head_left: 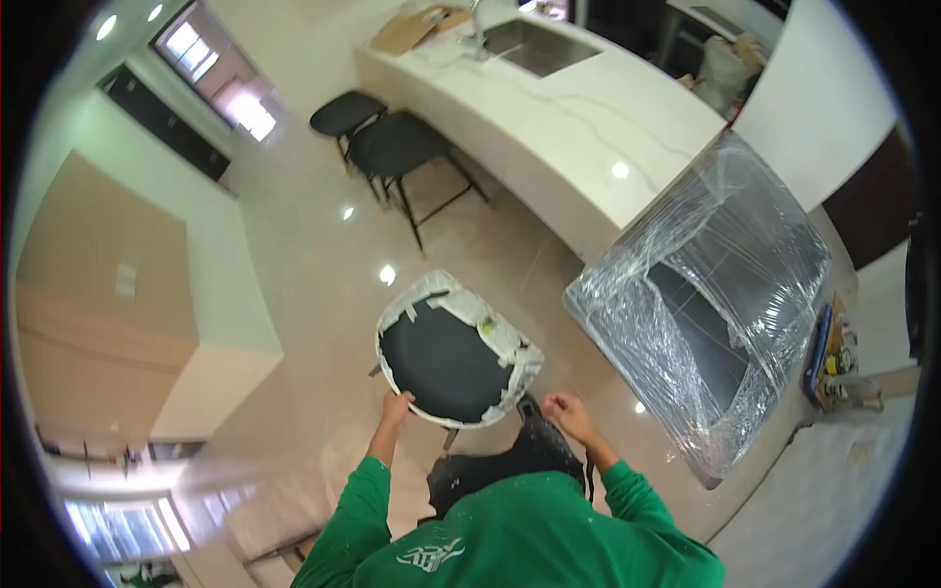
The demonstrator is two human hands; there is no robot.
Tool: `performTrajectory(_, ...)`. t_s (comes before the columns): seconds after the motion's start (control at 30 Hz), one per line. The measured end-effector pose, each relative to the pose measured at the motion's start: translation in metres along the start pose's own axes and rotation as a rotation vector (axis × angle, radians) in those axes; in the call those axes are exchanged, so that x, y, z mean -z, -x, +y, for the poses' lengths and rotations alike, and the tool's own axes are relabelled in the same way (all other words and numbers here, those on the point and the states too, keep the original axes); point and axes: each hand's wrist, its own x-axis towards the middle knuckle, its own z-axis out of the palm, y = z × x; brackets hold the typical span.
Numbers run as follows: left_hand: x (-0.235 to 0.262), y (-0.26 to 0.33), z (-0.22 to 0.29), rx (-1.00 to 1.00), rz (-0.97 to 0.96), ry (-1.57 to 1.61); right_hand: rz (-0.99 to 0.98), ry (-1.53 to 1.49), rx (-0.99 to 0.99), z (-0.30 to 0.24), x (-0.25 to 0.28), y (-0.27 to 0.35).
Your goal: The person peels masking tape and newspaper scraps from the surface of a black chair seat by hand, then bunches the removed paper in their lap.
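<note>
A black round stool seat (446, 363) has its rim wrapped in white paper and tape. It is tilted up in front of me above the glossy floor. My left hand (397, 405) grips the seat's lower left rim. My right hand (567, 414) is curled at the seat's lower right edge, beside the white wrapping. Right below that hand is a dark speckled object (510, 461), close to my green-sleeved chest. The frame does not show whether the right hand holds anything.
Two black bar stools (392, 147) stand by a long white stone counter (588, 118) with a sink (539, 44) and cardboard (412, 27). A large item wrapped in clear plastic film (716, 294) stands to my right. Pale cabinets (108, 294) are on the left.
</note>
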Motion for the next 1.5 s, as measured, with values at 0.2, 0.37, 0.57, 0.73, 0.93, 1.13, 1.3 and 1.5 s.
performTrajectory(0.2,0.026,-0.132,0.123,-0.058,-0.285,-0.184,0.455,-0.074,0.016,-0.007,-0.079,0.009)
performTrajectory(0.37,0.053,-0.231,0.157,-0.017,-0.454,-0.26,0.845,-0.272,-0.208,-0.026,-0.185,0.103)
performTrajectory(0.57,0.06,-0.322,0.186,-0.016,-0.579,-0.327,1.001,-0.469,-0.424,-0.03,-0.313,0.17)
performTrajectory(0.73,0.048,-0.343,0.196,-0.12,-0.545,-0.471,1.033,-0.601,-0.522,-0.02,-0.391,0.19)
performTrajectory(0.93,0.067,-0.383,0.167,-0.365,-0.358,-0.511,0.916,-0.439,-0.515,-0.026,-0.37,0.187)
performTrajectory(1.13,0.059,-0.388,0.153,-0.482,-0.182,-0.675,0.809,-0.371,-0.461,-0.023,-0.311,0.163)
performTrajectory(1.3,0.047,-0.393,0.13,-0.591,-0.159,-0.607,0.549,-0.122,-0.252,0.031,-0.235,0.064)
performTrajectory(1.5,0.029,-0.364,0.109,-0.747,0.226,-0.662,0.236,0.106,0.024,0.027,-0.221,-0.136)
